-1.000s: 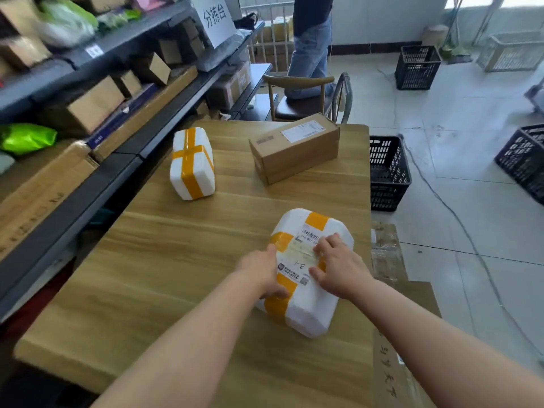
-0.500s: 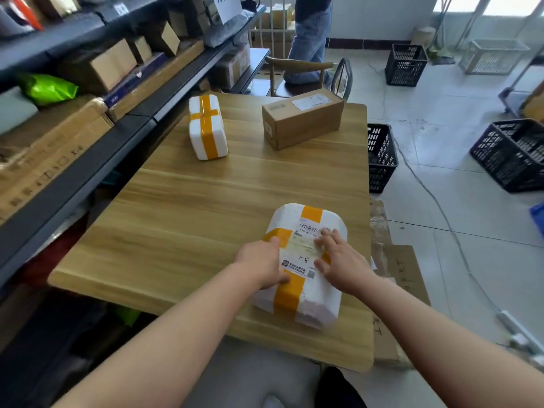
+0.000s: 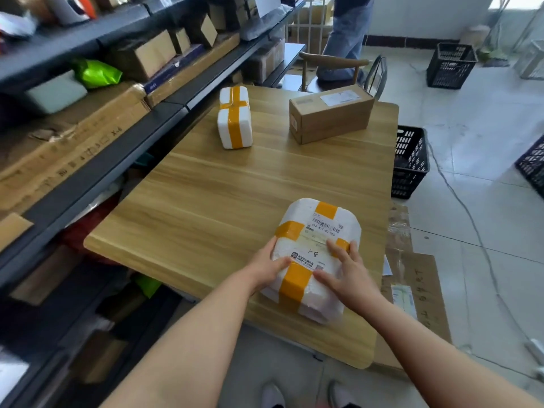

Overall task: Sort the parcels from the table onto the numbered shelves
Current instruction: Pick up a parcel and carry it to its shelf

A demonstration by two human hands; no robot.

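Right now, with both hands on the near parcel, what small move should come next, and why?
Probably lift the white parcel straight up off the table. The left hand grips its left edge, the right hand lies flat on top, and the handwritten number on its label is in plain view, so it seems ready to go to the shelves on the left.

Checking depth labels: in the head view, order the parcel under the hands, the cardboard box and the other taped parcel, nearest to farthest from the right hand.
1. parcel under the hands: the right hand rests on it.
2. cardboard box: far right of the table.
3. other taped parcel: far left.
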